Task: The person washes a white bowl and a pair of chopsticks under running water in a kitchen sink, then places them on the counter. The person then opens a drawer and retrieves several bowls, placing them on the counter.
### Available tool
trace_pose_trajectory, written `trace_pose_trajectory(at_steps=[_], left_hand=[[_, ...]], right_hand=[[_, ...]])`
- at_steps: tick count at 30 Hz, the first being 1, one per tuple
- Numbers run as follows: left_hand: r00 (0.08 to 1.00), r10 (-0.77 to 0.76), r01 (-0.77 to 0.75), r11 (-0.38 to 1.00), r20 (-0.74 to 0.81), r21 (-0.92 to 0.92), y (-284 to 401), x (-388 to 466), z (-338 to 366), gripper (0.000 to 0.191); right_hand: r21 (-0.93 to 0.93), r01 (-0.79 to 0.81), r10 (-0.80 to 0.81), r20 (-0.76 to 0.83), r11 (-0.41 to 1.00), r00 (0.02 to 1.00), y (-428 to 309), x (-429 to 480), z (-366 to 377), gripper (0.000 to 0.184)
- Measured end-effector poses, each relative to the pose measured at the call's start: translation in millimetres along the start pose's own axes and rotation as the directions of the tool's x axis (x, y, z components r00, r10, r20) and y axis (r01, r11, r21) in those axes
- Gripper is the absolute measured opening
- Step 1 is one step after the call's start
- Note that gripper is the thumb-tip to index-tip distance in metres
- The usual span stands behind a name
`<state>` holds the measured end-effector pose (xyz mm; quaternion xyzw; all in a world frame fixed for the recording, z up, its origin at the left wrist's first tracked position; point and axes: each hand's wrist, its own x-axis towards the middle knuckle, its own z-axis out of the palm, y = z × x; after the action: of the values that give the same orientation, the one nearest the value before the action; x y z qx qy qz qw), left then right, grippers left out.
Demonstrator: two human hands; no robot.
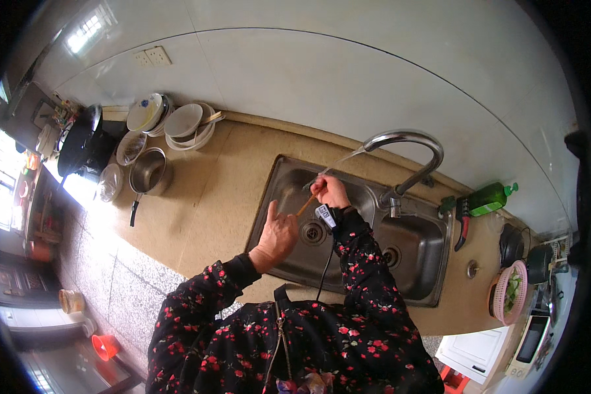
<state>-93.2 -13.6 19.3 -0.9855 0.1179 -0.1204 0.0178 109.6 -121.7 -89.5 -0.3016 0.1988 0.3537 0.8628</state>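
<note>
Both my hands are above the left basin of a stainless-steel sink [288, 180]. A thin brown stick [306, 205], possibly a chopstick, runs between them. My left hand [279, 236] grips its lower end, with one finger pointing up. Closed around the upper end is my right hand [329, 191], with a small dark-green piece, perhaps a scouring pad [309, 184], at its fingers. A stream of water [342, 160] falls from the chrome faucet [431, 147] onto that hand. A drain [313, 232] shows below the stick.
Stacked bowls [184, 120], plates [145, 112] and a steel saucepan [150, 172] stand on the counter to the left. Right of the sink are a green bottle [487, 199], a red-and-black handled tool [463, 224] and a pink basket [501, 295] with green vegetables.
</note>
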Motion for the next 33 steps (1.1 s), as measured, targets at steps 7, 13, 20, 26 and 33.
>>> trace_pose_trajectory(at_steps=[7, 13, 20, 26, 33], left_hand=[[0.999, -0.045, 0.044, 0.999, 0.024, 0.017, -12.7, 8.7, 13.3, 0.015], [0.995, -0.081, 0.086, 0.993, 0.059, -0.080, -14.0, 6.5, 11.3, 0.012], [0.989, -0.108, 0.086, 0.977, -0.105, -0.193, -14.5, -7.7, -21.7, 0.009], [0.950, -0.296, 0.307, 0.817, 0.102, -0.488, -10.2, -11.5, -21.1, 0.014], [0.677, -0.196, 0.616, -0.378, 0.710, -0.691, -39.5, -14.6, 23.3, 0.029]], right_hand=[[0.013, -0.093, 0.088, 0.217, 0.996, 0.972, 31.2, -17.7, 9.8, 0.020], [0.009, -0.345, 0.335, 0.220, 0.939, 0.916, 57.0, -32.0, 26.9, 0.017], [0.081, -0.186, 0.180, 0.075, 0.979, 0.981, 18.1, 10.6, 16.8, 0.018], [0.323, -0.188, 0.130, 0.191, 0.928, 0.973, -1.1, 19.0, -16.7, 0.022], [0.211, -0.158, 0.097, 0.273, 0.965, 0.957, 26.9, -18.2, -1.0, 0.017]])
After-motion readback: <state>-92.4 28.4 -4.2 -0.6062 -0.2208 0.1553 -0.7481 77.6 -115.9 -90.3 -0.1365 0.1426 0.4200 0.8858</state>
